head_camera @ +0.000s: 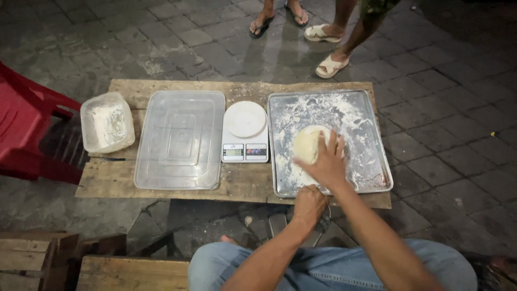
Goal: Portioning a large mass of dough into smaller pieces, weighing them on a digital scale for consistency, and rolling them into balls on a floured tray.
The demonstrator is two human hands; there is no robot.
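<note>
A low wooden table [177,186] stands on grey paving, and on it, from left to right, sit a small tub [106,121] with white flour or dough inside, a large clear lidded box [179,139], a white kitchen scale [245,132] and a floured metal tray [371,134]. A red plastic chair [24,129] stands at the left edge. Across the table, the sandalled feet [328,51] of other people show on the stones.

On the tray lies a pale round dough ball [308,143], a little left of the middle. The right hand [326,161] rests on it, fingers spread and curved over its right side and top, cupping rather than pinching. The left hand [308,205] sits at the table's near edge below the tray; it looks loosely curled, but I cannot tell whether it holds anything.

The dough looks soft and pliable, likely light for its bulk and a bit sticky where flour is thin. It would best be taken from underneath with a cupped palm, since pinching would dent or stretch it.
</note>
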